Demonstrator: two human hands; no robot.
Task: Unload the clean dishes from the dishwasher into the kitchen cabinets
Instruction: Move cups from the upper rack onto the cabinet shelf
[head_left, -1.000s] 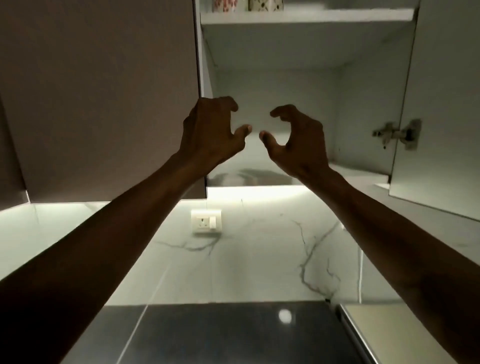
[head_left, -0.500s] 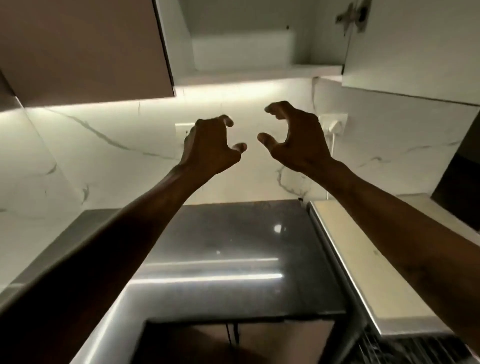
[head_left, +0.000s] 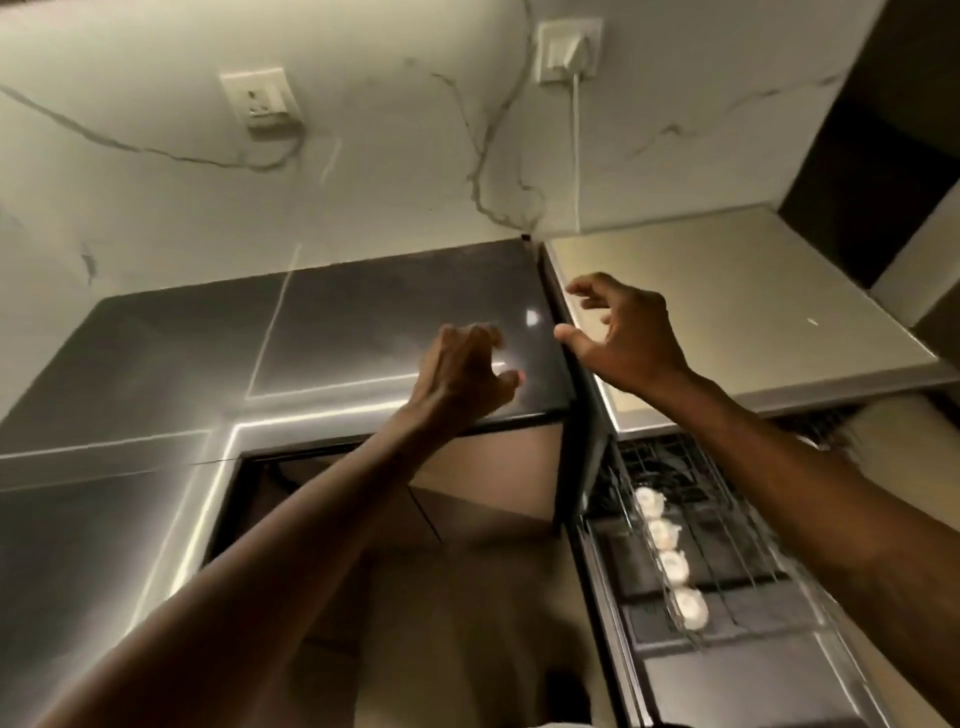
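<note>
Left hand (head_left: 462, 371) is held over the dark counter (head_left: 322, 332), forearm stretched forward, fingers curled in a loose claw, nothing gripped. Right hand (head_left: 626, 332) is raised just beside it, above the seam with the pale top (head_left: 753, 312), thumb and fingers spread half open, also empty. Lower right, the dishwasher rack (head_left: 691, 540) is seen pulled out, with a row of small white items (head_left: 670, 558), too blurred to identify.

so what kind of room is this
Most likely a home kitchen: a dark polished countertop against a marble-look backsplash with wall sockets, and a pulled-out wire dish rack at lower right, apparently a dishwasher's.
</note>
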